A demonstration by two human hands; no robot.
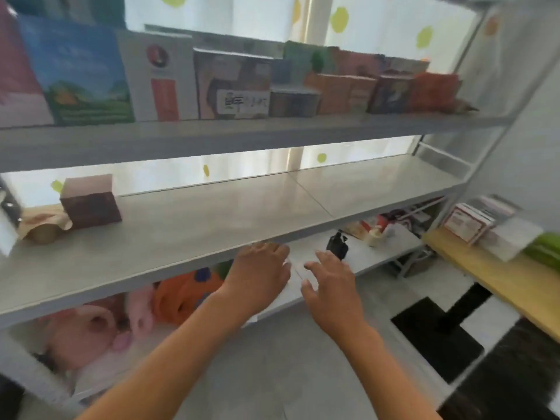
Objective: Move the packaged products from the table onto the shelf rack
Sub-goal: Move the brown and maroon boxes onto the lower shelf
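Both hands out in front of the shelf rack (212, 140), nothing in either grip. Left hand (257, 274) has fingers straight, tips at the front edge of the middle shelf (212, 225). Right hand (331, 286) is just beside it, fingers spread & relaxed, over the lower shelf (375, 253).

Top shelf holds a row of packaged products: blue-green box (81, 71), white box w/ red emblem & red panel (159, 77), box w/ white label panel (233, 86), then smaller orange/brown boxes (363, 89) to the right. All print too blurred to read; no brand legible.

Middle shelf: brown box (91, 201) at far left, touching a tan pouch (42, 225).

Lower shelf: black pump bottle (337, 245) near the right hand; pink & orange plush toys (121, 322) at left.

Yellow tabletop (491, 283) at right carries more products: red-white boxes (469, 219), a green pack (545, 250). Text unreadable.
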